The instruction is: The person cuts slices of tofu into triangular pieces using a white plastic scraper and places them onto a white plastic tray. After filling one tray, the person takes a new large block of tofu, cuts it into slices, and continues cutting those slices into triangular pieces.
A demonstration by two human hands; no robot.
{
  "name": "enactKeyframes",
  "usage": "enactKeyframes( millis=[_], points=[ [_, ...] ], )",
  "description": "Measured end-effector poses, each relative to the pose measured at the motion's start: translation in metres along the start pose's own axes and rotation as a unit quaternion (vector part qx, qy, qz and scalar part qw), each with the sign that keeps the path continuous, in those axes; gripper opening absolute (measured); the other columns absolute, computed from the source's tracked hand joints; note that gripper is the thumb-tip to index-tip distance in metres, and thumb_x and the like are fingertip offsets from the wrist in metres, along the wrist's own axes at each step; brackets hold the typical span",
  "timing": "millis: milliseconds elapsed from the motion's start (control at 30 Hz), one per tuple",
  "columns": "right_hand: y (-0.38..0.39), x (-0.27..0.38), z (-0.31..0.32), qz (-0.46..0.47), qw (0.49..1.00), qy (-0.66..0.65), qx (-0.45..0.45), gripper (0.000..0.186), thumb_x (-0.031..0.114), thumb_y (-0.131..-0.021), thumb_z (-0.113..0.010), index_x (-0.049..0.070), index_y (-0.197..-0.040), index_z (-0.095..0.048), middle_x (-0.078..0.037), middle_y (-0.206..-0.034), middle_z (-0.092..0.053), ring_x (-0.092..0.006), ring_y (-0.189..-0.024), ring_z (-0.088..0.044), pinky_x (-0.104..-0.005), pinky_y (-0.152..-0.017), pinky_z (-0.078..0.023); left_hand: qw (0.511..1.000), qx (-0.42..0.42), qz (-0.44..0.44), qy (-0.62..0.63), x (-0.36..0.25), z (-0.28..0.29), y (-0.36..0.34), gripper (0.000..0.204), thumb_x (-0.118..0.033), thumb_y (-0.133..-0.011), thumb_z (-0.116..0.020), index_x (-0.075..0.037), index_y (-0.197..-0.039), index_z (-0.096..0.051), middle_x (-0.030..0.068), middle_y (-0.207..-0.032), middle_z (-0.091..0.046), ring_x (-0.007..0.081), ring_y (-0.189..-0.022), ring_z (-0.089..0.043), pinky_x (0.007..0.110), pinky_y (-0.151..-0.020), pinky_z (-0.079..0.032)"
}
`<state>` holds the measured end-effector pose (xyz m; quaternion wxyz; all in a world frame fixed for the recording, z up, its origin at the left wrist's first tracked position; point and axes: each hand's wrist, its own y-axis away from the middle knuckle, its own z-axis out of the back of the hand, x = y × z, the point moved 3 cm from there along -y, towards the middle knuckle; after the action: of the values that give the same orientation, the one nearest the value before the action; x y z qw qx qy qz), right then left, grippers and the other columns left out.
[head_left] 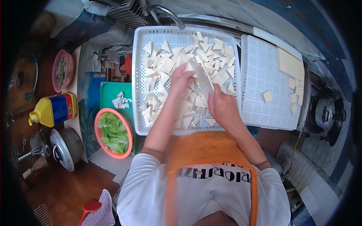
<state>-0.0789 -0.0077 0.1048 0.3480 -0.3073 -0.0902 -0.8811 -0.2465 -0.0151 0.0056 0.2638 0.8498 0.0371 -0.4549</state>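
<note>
My right hand (224, 106) is closed around the handle of a knife, whose wide pale blade (204, 78) points up and left over the tray. My left hand (181, 80) pinches a white tofu piece (189, 68) against the blade's left side. Beneath both hands lies a white perforated tray (140, 81), thickly strewn with tofu triangles and chunks (166, 64). To the right, a second white tray (260, 67) bears a large tofu slab (288, 62), several squares along its right side, and a lone tofu square (267, 96). The knife's handle is mostly hidden by my fingers.
A faucet (169, 14) curves over the tray's far edge. On the left are a pink-rimmed bowl of lettuce (113, 132), a green board (109, 90) with crumpled tissue, a yellow jug (52, 109) and a lidded pot (66, 148). Another pot (325, 113) stands far right.
</note>
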Motion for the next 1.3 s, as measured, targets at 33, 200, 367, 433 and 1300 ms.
enactKeyframes(
  millis=[33,200,367,433,1300],
  points=[
    [0.001,-0.002,-0.003,-0.008,1.000,-0.001,0.003,0.017,0.007,-0.089,-0.056,-0.004,-0.100,-0.048,-0.020,-0.058,-0.057,-0.0373,-0.051,-0.059,-0.0451,-0.049,-0.047,1.000,0.001,0.001,-0.001,0.000,0.000,0.000,0.041,0.006,-0.087,-0.047,0.006,-0.128,-0.049,0.0174,-0.121,-0.062,0.0215,-0.104,-0.064,0.030,-0.090,-0.053],
    [-0.012,-0.017,-0.028,0.004,1.000,0.010,0.016,0.021,0.009,-0.090,-0.055,-0.006,-0.104,-0.049,-0.021,-0.061,-0.059,-0.0389,-0.053,-0.060,-0.0462,-0.051,-0.048,1.000,-0.003,0.013,0.003,-0.003,0.007,0.001,0.039,0.004,-0.087,-0.049,0.005,-0.126,-0.052,0.0163,-0.119,-0.063,0.0210,-0.101,-0.065,0.030,-0.087,-0.053],
    [-0.001,-0.035,-0.011,-0.044,0.997,-0.050,0.039,0.028,0.011,-0.091,-0.056,-0.010,-0.109,-0.052,-0.024,-0.070,-0.063,-0.0384,-0.056,-0.063,-0.0431,-0.054,-0.051,0.933,-0.084,-0.014,-0.350,-0.030,0.025,0.004,0.042,0.003,-0.082,-0.057,-0.003,-0.123,-0.059,0.0149,-0.120,-0.062,0.0224,-0.101,-0.062,0.034,-0.087,-0.050],
    [0.011,-0.057,0.006,-0.084,0.988,-0.113,-0.060,0.026,0.012,-0.091,-0.055,-0.008,-0.107,-0.053,-0.024,-0.068,-0.062,-0.0405,-0.061,-0.063,-0.0456,-0.056,-0.050,0.671,-0.072,-0.315,-0.667,-0.043,0.008,0.005,0.047,0.001,-0.078,-0.062,-0.006,-0.124,-0.059,0.0138,-0.123,-0.061,0.0280,-0.110,-0.056,0.039,-0.099,-0.043],
    [0.013,-0.034,0.038,-0.051,0.994,0.023,-0.094,0.017,0.011,-0.088,-0.058,0.000,-0.100,-0.053,-0.017,-0.063,-0.060,-0.0361,-0.053,-0.059,-0.0436,-0.048,-0.047,1.000,0.016,0.018,0.012,-0.001,-0.035,-0.017,0.031,-0.002,-0.095,-0.046,0.002,-0.126,-0.049,0.0173,-0.120,-0.060,0.0247,-0.105,-0.063,0.036,-0.090,-0.055]
  ],
)
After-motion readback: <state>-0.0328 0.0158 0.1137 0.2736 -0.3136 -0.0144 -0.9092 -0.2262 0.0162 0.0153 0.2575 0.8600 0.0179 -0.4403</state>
